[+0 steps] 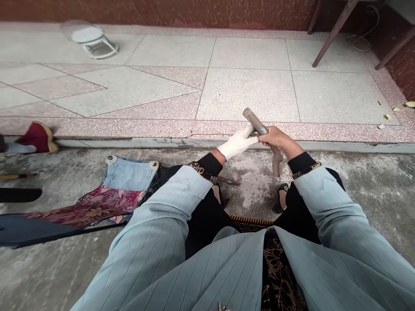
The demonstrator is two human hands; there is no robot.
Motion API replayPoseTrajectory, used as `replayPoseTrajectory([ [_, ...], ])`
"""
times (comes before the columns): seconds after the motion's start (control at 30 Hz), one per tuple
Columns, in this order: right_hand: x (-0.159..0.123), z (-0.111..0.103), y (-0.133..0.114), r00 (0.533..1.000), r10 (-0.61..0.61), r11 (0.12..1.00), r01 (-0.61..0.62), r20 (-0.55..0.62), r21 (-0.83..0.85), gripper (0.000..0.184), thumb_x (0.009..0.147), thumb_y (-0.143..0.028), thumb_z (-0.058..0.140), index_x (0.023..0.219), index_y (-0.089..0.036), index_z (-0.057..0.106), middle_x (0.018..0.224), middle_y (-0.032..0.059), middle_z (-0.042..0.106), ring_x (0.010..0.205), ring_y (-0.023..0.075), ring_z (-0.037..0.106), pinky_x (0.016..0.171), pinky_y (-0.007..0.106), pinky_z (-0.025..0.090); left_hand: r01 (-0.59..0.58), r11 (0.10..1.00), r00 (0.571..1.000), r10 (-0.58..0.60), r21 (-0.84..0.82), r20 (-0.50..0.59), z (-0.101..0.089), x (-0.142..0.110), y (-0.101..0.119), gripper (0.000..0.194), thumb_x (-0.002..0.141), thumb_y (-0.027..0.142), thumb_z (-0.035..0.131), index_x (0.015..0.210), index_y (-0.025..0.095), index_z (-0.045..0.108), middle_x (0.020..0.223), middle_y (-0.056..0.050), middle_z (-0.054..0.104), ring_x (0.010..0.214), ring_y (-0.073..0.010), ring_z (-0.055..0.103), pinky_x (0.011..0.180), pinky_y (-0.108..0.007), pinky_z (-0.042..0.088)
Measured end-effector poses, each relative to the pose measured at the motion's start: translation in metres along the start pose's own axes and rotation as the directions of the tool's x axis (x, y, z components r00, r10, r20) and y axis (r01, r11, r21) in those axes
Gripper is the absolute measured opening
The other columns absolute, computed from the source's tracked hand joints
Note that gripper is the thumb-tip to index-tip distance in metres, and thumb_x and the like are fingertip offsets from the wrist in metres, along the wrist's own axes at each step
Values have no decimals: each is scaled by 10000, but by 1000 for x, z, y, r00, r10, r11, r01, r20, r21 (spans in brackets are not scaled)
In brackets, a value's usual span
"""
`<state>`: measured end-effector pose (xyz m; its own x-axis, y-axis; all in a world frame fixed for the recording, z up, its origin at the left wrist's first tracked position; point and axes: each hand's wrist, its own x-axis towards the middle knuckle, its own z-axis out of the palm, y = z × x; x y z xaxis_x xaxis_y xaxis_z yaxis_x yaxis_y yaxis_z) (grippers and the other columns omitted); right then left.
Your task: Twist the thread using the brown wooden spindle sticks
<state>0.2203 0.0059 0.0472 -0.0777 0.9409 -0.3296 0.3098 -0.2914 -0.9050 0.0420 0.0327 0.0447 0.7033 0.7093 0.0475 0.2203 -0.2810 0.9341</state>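
Note:
A thick brown wooden stick (252, 118) slants in front of me over the step's edge. Silvery wire (263, 130) is wound around its upper middle, and its lower end is bent. My right hand (277, 139), bare, is closed around the stick just below the wire. My left hand (238, 141) wears a white glove and is closed at the stick from the left, its thumb reaching toward my right fingers. Some of the gloved fingers are hidden behind the stick.
A raised tiled step (175, 141) runs across in front. To the left lie a denim-and-flowered fabric piece (129, 174) and a person's red shoe (38, 137). A thin reddish-brown stick (229, 181) lies between my feet. Farther off are a white stool (94, 39) and wooden legs (335, 32).

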Motion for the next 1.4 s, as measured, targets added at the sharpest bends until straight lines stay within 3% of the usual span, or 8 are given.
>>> replayPoseTrajectory([
  [0.17, -4, -5, -1, 992, 11, 994, -24, 124, 104, 116, 740, -125, 705, 739, -165, 596, 478, -57, 480, 445, 77, 426, 456, 213, 349, 174, 979, 985, -174, -101, 17, 5, -1, -9, 405, 934, 366, 484, 1231, 109, 587, 612, 15, 558, 490, -89, 490, 515, -211, 403],
  [0.33, -10, -22, -6, 989, 67, 952, -103, 133, 289, 147, 752, -136, 737, 802, -151, 599, 574, -29, 536, 481, 69, 447, 460, 201, 380, 197, 968, 976, -179, -154, 125, -1, -12, -3, 416, 938, 420, 491, 1228, 147, 613, 583, 49, 461, 462, -66, 355, 468, -199, 285],
  [0.63, -26, -43, -1, 963, -141, 828, -13, 231, 561, 336, 765, -320, 766, 988, -138, 594, 785, 20, 579, 640, 103, 512, 578, 236, 473, 108, 809, 990, -143, 578, 16, -10, -23, -8, 320, 933, 346, 427, 1033, 231, 708, 827, -12, 691, 736, -167, 599, 648, -262, 373],
  [0.8, -13, -32, 15, 984, -174, 980, 170, -40, -100, 223, 858, -256, 645, 1063, -169, 630, 759, 17, 586, 675, 141, 525, 650, 275, 464, 75, 601, 990, -139, 796, 11, -2, -23, -12, 383, 970, 401, 387, 1164, 261, 687, 879, -54, 721, 808, -216, 648, 644, -275, 358],
  [0.9, -6, -32, 23, 978, -195, 791, 112, -74, -601, 301, 861, -239, 649, 1160, -216, 672, 868, 64, 662, 765, 188, 562, 728, 328, 452, 26, 576, 985, -154, 817, 77, 1, -24, -13, 388, 974, 408, 389, 1144, 244, 697, 863, -83, 718, 790, -234, 653, 627, -280, 344],
  [1.03, -6, -36, 29, 989, 70, 589, 65, 131, -806, 153, 768, -172, 740, 911, -210, 779, 766, 72, 693, 660, 166, 568, 652, 304, 429, 7, 663, 976, -166, 749, 138, 1, -24, -11, 333, 948, 386, 446, 1092, 252, 715, 890, -60, 723, 798, -218, 641, 631, -267, 346],
  [1.27, -22, -34, 6, 609, 126, 895, 271, 783, -354, 379, 649, -272, 832, 1022, -210, 808, 769, -2, 745, 649, 112, 589, 625, 215, 430, 66, 939, 979, -126, 338, 161, -2, -22, 5, 260, 901, 317, 486, 916, 164, 696, 762, 0, 644, 602, -110, 505, 597, -225, 360],
  [1.4, -30, -52, -8, 569, 91, 934, 237, 817, -268, 452, 703, -298, 812, 1139, -185, 772, 934, 24, 771, 755, 128, 640, 719, 222, 456, 106, 981, 970, -138, 161, 199, -1, -24, 6, 310, 920, 375, 458, 931, 146, 668, 675, 14, 550, 549, -92, 441, 545, -213, 329],
])
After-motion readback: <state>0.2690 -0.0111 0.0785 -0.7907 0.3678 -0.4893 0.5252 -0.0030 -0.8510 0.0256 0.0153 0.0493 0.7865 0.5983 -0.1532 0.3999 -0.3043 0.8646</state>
